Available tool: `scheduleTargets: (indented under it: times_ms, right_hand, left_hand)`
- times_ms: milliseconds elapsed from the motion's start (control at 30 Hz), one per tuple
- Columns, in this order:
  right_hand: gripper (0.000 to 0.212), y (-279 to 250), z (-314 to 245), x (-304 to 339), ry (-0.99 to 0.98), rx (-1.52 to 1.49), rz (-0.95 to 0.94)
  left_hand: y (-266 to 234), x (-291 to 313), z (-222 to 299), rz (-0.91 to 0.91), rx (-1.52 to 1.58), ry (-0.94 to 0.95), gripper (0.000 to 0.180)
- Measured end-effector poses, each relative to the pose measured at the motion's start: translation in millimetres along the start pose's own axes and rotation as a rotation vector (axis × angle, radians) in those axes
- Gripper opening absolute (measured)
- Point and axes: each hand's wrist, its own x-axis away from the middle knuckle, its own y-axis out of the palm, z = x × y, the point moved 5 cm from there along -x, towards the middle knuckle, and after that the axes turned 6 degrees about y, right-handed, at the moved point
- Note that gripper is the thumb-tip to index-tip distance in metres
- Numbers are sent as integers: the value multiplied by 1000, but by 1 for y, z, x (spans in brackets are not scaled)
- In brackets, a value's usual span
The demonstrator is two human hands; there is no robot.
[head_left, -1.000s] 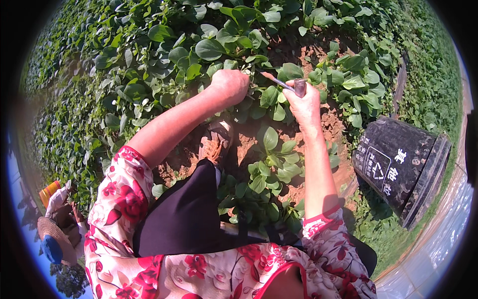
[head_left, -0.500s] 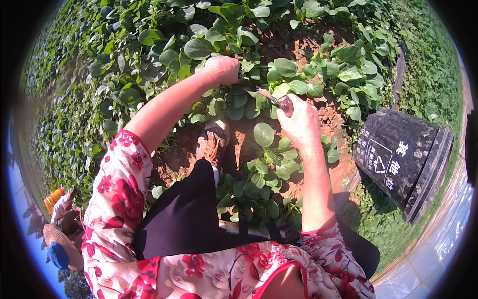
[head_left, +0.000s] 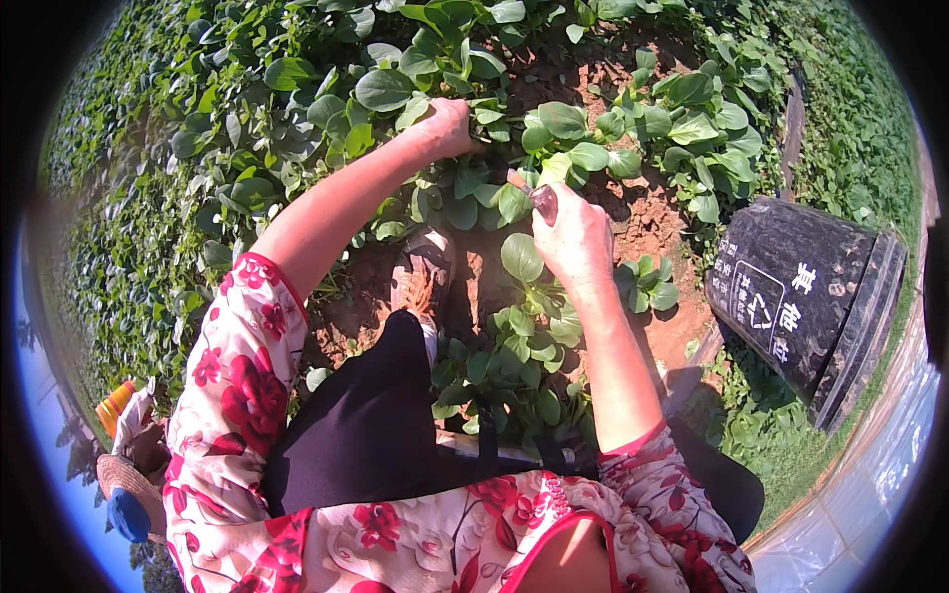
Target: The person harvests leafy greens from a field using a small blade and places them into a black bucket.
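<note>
My left hand (head_left: pixel 447 128) is closed in a fist low among the leafy green plants (head_left: pixel 386 89); whatever its fingers grip is hidden. My right hand (head_left: pixel 575 237) wraps round the dark handle of a small hand tool (head_left: pixel 543 202). The tool's narrow, rusty-looking front end points up and left toward my left hand, and leaves partly cover it, so its exact kind does not show. Broad-leaved greens (head_left: pixel 563 121) grow just beyond the tool. Another leafy plant (head_left: pixel 522 259) stands close to my right wrist.
A black plastic bin (head_left: pixel 791 296) lies tilted on its side at the right. Reddish soil (head_left: pixel 667 232) shows between the plants. My shoe (head_left: pixel 420 272) is planted in the row. Another person in a straw hat (head_left: pixel 129 484) is at the far left, near a yellow-orange container (head_left: pixel 116 407).
My right hand has drawn slightly left and nearer to me with the tool. My left hand has shifted a little up and left, still closed. The view has tilted slightly.
</note>
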Motion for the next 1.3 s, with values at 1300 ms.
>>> scheduleTargets:
  times_ms: [1300]
  right_hand:
    - [43,62,27,-49,20,-263,-222]
  left_hand:
    - [-60,126,58,545,630,358,66]
